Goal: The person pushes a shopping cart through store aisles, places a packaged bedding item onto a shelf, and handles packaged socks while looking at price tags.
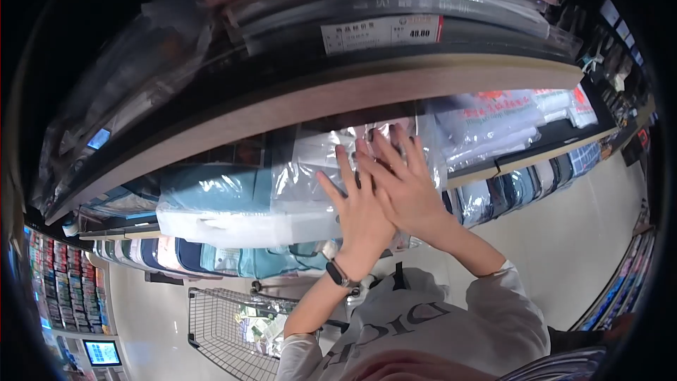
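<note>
A clear plastic-wrapped package (305,182) sits on the lower shelf (476,175), near the middle of its front edge. The left hand (367,222) and right hand (416,197) lie over it, overlapping, open with fingers spread, neither visibly grasping it. A teal package (215,187) is to its left, white packages (486,123) to its right. Above runs the upper shelf's front edge (317,99); a cart (226,321) stands below. Slick film under flat palms could let the package slide over the front edge; uneven pressure could skew it into its neighbours.
</note>
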Tool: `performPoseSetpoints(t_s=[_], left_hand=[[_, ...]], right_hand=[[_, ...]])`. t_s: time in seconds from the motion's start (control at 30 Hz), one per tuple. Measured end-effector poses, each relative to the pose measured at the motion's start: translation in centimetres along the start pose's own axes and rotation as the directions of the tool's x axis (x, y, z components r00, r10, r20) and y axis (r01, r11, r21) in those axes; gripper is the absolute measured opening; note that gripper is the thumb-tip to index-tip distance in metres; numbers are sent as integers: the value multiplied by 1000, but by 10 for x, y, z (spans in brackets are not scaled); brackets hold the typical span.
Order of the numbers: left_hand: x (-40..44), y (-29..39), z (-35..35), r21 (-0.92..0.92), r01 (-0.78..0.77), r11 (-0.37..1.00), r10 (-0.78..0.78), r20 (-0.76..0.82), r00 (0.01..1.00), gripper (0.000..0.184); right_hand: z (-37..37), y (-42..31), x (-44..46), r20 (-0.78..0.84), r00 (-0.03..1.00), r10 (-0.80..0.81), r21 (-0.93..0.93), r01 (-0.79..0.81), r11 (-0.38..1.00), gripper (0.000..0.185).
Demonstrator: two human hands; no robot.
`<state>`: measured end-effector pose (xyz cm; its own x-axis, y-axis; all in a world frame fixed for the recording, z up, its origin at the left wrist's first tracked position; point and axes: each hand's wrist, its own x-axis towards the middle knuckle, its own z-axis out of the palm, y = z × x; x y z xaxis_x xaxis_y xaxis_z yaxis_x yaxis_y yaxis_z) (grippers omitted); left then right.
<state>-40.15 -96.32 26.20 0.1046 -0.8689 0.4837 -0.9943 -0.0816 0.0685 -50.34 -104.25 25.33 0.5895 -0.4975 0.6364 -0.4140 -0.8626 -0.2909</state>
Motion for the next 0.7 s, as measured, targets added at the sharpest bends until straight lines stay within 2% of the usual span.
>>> performPoseSetpoints(t_s=[0.13, 0.2, 0.23, 0.27, 0.3, 0.37, 0.4, 0.43, 0.47, 0.5, 0.53, 0.57, 0.6, 0.63, 0.67, 0.7], left_hand=[[11, -16, 39, 48, 13, 999, -10, -76, 997, 74], [32, -18, 46, 98, 31, 995, -18, -130, 991, 69], [47, -20, 50, 93, 69, 993, -58, -124, 991, 62], [61, -22, 54, 88, 106, 990, -95, -121, 988, 56], [69, -24, 63, 60, 79, 995, -61, -256, 965, 54], [70, -24, 62, 20, 93, 995, -88, -164, 982, 52], [67, -25, 57, 9, 101, 995, -99, -117, 988, 51], [58, -24, 38, 1, 122, 992, -122, 41, 992, 49], [34, -28, 29, -41, 32, 999, -36, -107, 994, 47], [4, -34, 17, -58, -52, 997, 35, -268, 963, 46], [-35, -34, -10, -115, -6, 993, -17, -198, 980, 46], [-75, -38, -28, -184, 46, 982, -76, -161, 984, 47], [-121, -44, -48, -330, 98, 939, -148, -128, 981, 43], [-173, -48, -62, -508, 201, 838, -247, -24, 969, 38], [-226, -51, -77, -604, 288, 743, -330, 44, 943, 32], [-279, -53, -91, -690, 421, 589, -458, 144, 877, 30]], right_hand=[[25, 9, 18, -30, 996, -82, -60, 80, 995, 49], [25, 24, 49, 170, 985, 16, 161, -44, 986, 44], [21, 28, 68, 337, 937, 89, 178, -156, 972, 43], [16, 32, 84, 492, 857, 153, 172, -267, 948, 42], [19, 38, 93, 534, 831, 159, 83, -238, 968, 42], [28, 45, 99, 608, 775, 173, -85, -154, 984, 43], [21, 41, 89, 492, 852, 178, -96, -150, 984, 42], [13, 34, 72, 367, 914, 173, -99, -147, 984, 41], [7, 25, 56, 235, 960, 152, -94, -133, 987, 40], [-4, 4, 35, 2, 997, 76, -48, -76, 996, 37], [-15, -20, 9, -232, 973, -11, -4, 11, 1000, 34], [-19, -40, -19, -207, 978, -26, 129, 53, 990, 33], [-22, -61, -45, -151, 987, -48, 216, 81, 973, 36], [-8, -78, -78, -172, 979, -111, 398, 172, 901, 34], [3, -101, -106, -148, 972, -182, 538, 234, 810, 29], [13, -127, -130, 18, 969, -245, 676, 168, 717, 24]])
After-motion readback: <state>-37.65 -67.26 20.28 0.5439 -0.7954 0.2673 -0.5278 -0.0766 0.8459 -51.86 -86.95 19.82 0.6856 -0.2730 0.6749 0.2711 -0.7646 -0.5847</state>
